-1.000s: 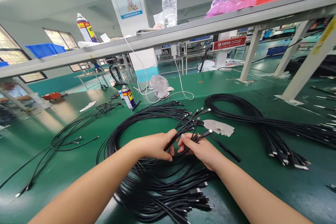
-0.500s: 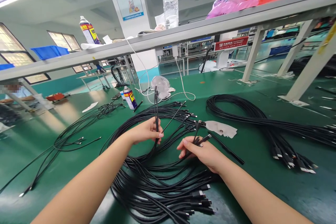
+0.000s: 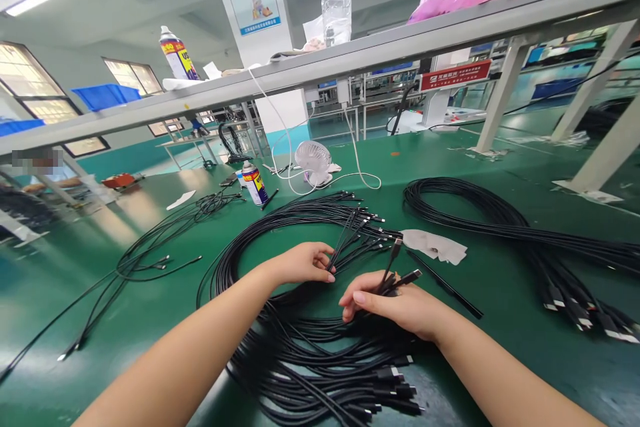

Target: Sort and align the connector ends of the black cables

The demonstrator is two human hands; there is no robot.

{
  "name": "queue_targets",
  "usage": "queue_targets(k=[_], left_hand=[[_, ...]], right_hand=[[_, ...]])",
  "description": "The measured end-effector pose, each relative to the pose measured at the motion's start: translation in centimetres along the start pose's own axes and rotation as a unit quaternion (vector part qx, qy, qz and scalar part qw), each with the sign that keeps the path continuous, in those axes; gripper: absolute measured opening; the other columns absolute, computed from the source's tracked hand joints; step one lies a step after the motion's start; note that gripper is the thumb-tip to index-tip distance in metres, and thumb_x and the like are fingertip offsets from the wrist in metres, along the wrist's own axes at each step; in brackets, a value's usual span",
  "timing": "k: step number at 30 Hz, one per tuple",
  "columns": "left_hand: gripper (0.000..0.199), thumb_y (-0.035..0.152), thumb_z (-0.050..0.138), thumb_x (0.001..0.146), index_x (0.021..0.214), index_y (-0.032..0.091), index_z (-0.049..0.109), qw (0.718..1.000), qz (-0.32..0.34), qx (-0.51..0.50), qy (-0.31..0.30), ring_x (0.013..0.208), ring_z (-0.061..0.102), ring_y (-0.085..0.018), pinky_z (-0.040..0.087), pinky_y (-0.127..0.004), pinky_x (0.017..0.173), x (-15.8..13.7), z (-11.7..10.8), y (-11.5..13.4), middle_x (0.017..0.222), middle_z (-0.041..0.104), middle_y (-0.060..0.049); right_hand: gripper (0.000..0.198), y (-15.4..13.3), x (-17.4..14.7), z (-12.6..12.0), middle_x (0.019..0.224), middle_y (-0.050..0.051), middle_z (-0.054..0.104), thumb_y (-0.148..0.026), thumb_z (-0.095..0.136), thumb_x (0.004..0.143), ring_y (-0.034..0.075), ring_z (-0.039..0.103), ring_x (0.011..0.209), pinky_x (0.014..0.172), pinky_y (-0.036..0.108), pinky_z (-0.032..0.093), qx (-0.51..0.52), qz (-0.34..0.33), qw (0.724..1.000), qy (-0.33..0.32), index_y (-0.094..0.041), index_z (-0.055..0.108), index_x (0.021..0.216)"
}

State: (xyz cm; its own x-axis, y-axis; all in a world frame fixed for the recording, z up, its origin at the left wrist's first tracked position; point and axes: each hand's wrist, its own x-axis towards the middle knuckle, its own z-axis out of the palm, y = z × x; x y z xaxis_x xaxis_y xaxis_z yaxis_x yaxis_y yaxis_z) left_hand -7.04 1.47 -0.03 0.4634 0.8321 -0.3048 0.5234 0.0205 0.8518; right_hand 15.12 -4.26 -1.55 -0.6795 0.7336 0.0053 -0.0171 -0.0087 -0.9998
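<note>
My right hand (image 3: 395, 300) is closed around a few black USB cables (image 3: 387, 267), their metal-tipped plugs sticking up between thumb and fingers. To its left, my left hand (image 3: 305, 263) has curled fingers at thin black cables that slant up to the right; the fingers partly hide the grip. Both hands are over a large coil of black cables (image 3: 235, 247) on the green table (image 3: 200, 313). Plug ends (image 3: 395, 390) of the coil fan out below my right hand, and smaller ends (image 3: 370, 220) lie beyond my left hand.
A second cable bundle (image 3: 460, 207) lies right, loose cables (image 3: 145, 247) left. White paper (image 3: 435, 247) and a black strip (image 3: 450, 287) are beside my right hand. A spray can (image 3: 255, 183) and small fan (image 3: 314, 161) stand behind, under a raised shelf (image 3: 390, 47).
My left hand has moved slightly right, and the cable ends that stood upright in it now slant low to the right. My right hand still holds its cables. The view has shifted a little.
</note>
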Motion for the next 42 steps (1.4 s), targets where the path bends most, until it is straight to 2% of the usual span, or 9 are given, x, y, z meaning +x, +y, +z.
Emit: queue_targets(k=[8, 15, 18, 22, 27, 32, 35, 38, 42], left_hand=[[0.025, 0.027, 0.071, 0.072, 0.091, 0.017, 0.057, 0.998, 0.023, 0.009, 0.057, 0.074, 0.065, -0.017, 0.049, -0.029, 0.067, -2.5, -0.3, 0.8, 0.083, 0.069, -0.006], [0.013, 0.028, 0.065, 0.081, 0.088, 0.019, 0.058, 0.996, 0.085, 0.025, 0.005, 0.086, 0.065, -0.017, 0.048, -0.029, 0.08, -5.0, 3.0, 1.7, 0.093, 0.072, -0.005], [0.013, 0.031, 0.051, 0.091, 0.096, 0.021, 0.058, 0.986, 0.094, 0.134, 0.035, 0.082, 0.063, -0.017, 0.046, -0.028, 0.075, -5.8, 4.3, 1.0, 0.092, 0.071, -0.004], [0.023, 0.033, 0.039, 0.097, 0.093, 0.021, 0.058, 0.988, 0.073, 0.135, -0.014, 0.084, 0.065, -0.018, 0.047, -0.028, 0.078, -6.5, 4.9, 0.4, 0.091, 0.071, -0.005], [0.017, 0.036, 0.055, 0.088, 0.086, 0.02, 0.058, 0.979, 0.082, 0.188, -0.018, 0.075, 0.06, -0.018, 0.045, -0.028, 0.069, -6.1, 5.4, 2.9, 0.084, 0.067, -0.004], [0.026, 0.041, 0.048, 0.092, 0.082, 0.017, 0.055, 0.992, 0.071, 0.028, -0.097, 0.057, 0.055, -0.011, 0.046, -0.024, 0.06, -3.0, 6.6, 4.6, 0.075, 0.063, -0.002], [0.039, 0.056, 0.052, 0.088, 0.079, 0.018, 0.051, 0.991, 0.065, -0.046, -0.111, 0.043, 0.047, -0.007, 0.039, -0.021, 0.045, -1.3, 7.1, 3.3, 0.064, 0.058, 0.001], [0.053, 0.069, 0.055, 0.079, 0.083, 0.017, 0.052, 0.981, 0.056, -0.155, -0.106, 0.045, 0.056, -0.01, 0.045, -0.023, 0.045, -0.8, 7.7, 1.7, 0.072, 0.065, -0.004], [0.058, 0.07, 0.059, 0.076, 0.085, 0.013, 0.059, 0.973, 0.044, -0.211, -0.079, 0.049, 0.063, -0.014, 0.051, -0.025, 0.047, -1.4, 8.1, 0.6, 0.071, 0.067, -0.007]], right_hand=[[0.056, 1.1, 0.7, 0.1, 0.083, 0.008, 0.074, -0.071, 0.062, 0.075, 0.024, 0.071, 0.085, 0.088, 0.044, 0.053, 0.018, 0.01, 0.998, 0.055, -0.017, 0.074, 0.087], [0.063, 2.4, 1.2, 0.4, 0.127, 0.012, 0.064, -0.068, 0.058, 0.083, 0.026, 0.058, 0.121, 0.098, 0.047, 0.05, 0.097, -0.048, 0.986, 0.126, -0.026, 0.059, 0.13], [0.054, 2.1, 0.9, 0.8, 0.123, 0.01, 0.067, -0.066, 0.056, 0.085, 0.026, 0.059, 0.118, 0.101, 0.047, 0.047, 0.076, -0.093, 0.984, 0.134, -0.026, 0.066, 0.119], [0.048, 1.6, 0.8, 1.2, 0.104, 0.01, 0.073, -0.063, 0.054, 0.088, 0.025, 0.067, 0.102, 0.094, 0.047, 0.051, 0.095, -0.131, 0.971, 0.176, -0.022, 0.071, 0.104], [0.051, 0.8, 0.7, 1.4, 0.103, 0.009, 0.074, -0.067, 0.054, 0.085, 0.024, 0.066, 0.102, 0.093, 0.042, 0.052, 0.061, -0.136, 0.969, 0.196, -0.021, 0.072, 0.098], [0.07, 1.2, 0.6, 0.9, 0.08, 0.007, 0.072, -0.076, 0.041, 0.085, 0.018, 0.067, 0.056, 0.045, 0.028, 0.046, 0.064, -0.046, 0.991, 0.109, -0.02, 0.065, 0.12], [0.072, 1.8, 1.0, 0.4, 0.103, 0.013, 0.073, -0.078, 0.046, 0.081, 0.024, 0.072, 0.085, 0.07, 0.037, 0.056, 0.062, -0.053, 0.983, 0.162, -0.02, 0.066, 0.118], [0.073, 2.0, 1.4, 0.2, 0.123, 0.015, 0.067, -0.079, 0.05, 0.078, 0.028, 0.062, 0.116, 0.105, 0.045, 0.043, 0.071, -0.048, 0.98, 0.178, -0.019, 0.069, 0.114], [0.078, 1.6, 1.3, 0.4, 0.12, 0.014, 0.069, -0.08, 0.049, 0.077, 0.028, 0.064, 0.113, 0.103, 0.046, 0.044, 0.091, -0.007, 0.984, 0.154, -0.018, 0.066, 0.12]])
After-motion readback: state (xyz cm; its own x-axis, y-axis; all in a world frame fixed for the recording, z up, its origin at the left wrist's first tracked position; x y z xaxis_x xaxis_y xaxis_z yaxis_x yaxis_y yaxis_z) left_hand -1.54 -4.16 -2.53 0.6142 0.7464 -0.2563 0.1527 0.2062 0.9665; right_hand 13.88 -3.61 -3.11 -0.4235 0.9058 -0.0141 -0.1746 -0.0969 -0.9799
